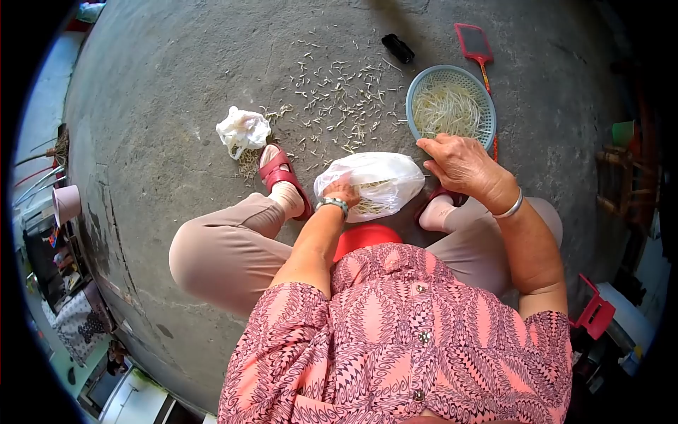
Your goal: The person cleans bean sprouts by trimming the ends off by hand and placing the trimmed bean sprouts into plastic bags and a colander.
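A white plastic bag [395, 169] with pale bean sprouts [373, 205] in it sits between my feet. My left hand [342, 192], with a bracelet at the wrist, reaches into the bag's opening. Its fingers are mostly hidden by the plastic. My right hand [462, 164] hovers at the near edge of a grey-blue plastic colander [409, 106], thumb and fingers drawn together. Whether anything is between those fingertips I cannot make out. Long whitish bean sprouts [446, 109] lie heaped inside the colander.
Small scraps [346, 99] are scattered over the concrete floor. A crumpled white bag [244, 131] lies by my left sandal [286, 173]. Beyond the colander are a black object [398, 48] and a red fly swatter [474, 42]. Something red [366, 239] shows in front of my lap.
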Demonstrator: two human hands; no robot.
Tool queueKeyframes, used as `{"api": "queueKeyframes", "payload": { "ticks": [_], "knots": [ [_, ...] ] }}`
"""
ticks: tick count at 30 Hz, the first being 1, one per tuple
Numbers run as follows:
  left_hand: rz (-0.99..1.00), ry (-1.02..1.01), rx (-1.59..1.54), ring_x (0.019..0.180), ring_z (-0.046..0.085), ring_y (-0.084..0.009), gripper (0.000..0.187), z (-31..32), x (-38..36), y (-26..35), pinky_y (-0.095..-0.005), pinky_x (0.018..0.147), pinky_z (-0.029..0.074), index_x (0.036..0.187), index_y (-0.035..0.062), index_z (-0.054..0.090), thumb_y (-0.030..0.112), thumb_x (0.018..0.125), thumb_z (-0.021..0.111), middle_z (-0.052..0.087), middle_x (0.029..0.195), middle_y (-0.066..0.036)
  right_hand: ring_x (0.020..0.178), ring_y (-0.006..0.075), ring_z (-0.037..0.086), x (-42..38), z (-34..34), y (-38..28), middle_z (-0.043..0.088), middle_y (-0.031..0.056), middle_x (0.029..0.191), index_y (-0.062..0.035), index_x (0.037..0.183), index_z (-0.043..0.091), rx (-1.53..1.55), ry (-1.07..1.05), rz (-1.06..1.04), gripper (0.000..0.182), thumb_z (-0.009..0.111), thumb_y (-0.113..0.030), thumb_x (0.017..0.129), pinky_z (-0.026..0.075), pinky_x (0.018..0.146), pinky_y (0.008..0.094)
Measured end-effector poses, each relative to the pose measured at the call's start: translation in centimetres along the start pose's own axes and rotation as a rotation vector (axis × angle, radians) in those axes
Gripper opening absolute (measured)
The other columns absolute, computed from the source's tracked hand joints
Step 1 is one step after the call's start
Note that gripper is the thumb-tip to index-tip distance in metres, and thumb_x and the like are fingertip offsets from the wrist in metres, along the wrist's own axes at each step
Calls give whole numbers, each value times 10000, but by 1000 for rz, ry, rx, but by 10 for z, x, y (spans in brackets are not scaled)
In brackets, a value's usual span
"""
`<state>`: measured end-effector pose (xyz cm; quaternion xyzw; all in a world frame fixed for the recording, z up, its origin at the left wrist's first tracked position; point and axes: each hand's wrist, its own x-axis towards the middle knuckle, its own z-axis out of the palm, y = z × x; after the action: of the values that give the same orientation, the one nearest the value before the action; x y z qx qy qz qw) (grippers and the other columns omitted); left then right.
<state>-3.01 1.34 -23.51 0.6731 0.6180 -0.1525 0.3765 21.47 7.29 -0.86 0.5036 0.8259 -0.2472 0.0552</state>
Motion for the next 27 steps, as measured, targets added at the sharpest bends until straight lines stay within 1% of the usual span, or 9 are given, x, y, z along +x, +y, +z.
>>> {"api": "queueKeyframes", "payload": {
  "ticks": [1,4,7,11,14,15,16,21,27],
  "knots": [
    [5,-84,49,1083,606,-298,407,9,16,-5,-372,902,490,1174,157,625,314,807,543,641,1150,-129,816,347,625,0,0,0,609,145,893,-56,1157,563,-4,-3,2,351,641,-147,828,517,714,417],
    [35,-244,141,1108,595,-298,368,3,18,-4,-381,922,478,1117,98,653,290,837,512,620,1183,-160,820,344,627,0,0,1,608,144,892,-56,1147,559,-1,-10,10,341,639,-150,829,517,717,420],
    [32,-233,27,1062,617,-324,328,10,27,-11,-403,890,492,1046,54,677,227,835,494,635,1126,-198,817,341,647,-1,1,1,615,154,864,-45,967,564,-3,27,7,205,655,-155,820,537,715,424],
    [69,-70,-34,901,661,-368,291,4,23,-4,-431,808,514,881,15,707,210,799,505,664,939,-237,835,345,647,1,1,2,623,157,871,-47,960,572,4,40,-11,184,636,-151,822,531,730,426],
    [86,1,-45,930,657,-355,272,-5,13,7,-424,825,509,906,6,697,183,773,540,658,966,-245,841,350,646,1,2,2,627,161,875,-47,966,575,7,54,-19,187,633,-150,820,529,736,431],
    [40,-97,-13,937,655,-356,278,-19,6,15,-425,831,508,914,6,695,182,768,536,653,974,-252,845,352,645,1,5,4,632,165,885,-46,960,582,29,65,-20,184,633,-151,818,526,742,434],
    [-34,-32,-21,944,651,-360,289,-7,14,12,-423,836,506,919,-4,693,180,753,545,653,980,-255,848,353,645,1,5,4,632,167,885,-45,957,584,27,60,-16,183,634,-152,818,525,745,436],
    [-44,-61,-57,902,660,-376,316,-6,16,4,-428,801,511,910,-34,692,195,747,549,661,913,-264,861,359,641,-2,4,5,635,173,889,-40,945,593,14,48,-19,180,635,-160,818,519,753,444],
    [-34,-90,-27,968,646,-368,350,-14,1,3,-406,833,501,955,-36,681,210,741,555,644,983,-291,868,364,639,-7,7,6,645,189,885,-37,921,606,7,50,-15,163,620,-164,820,513,760,456]
  ]
}}
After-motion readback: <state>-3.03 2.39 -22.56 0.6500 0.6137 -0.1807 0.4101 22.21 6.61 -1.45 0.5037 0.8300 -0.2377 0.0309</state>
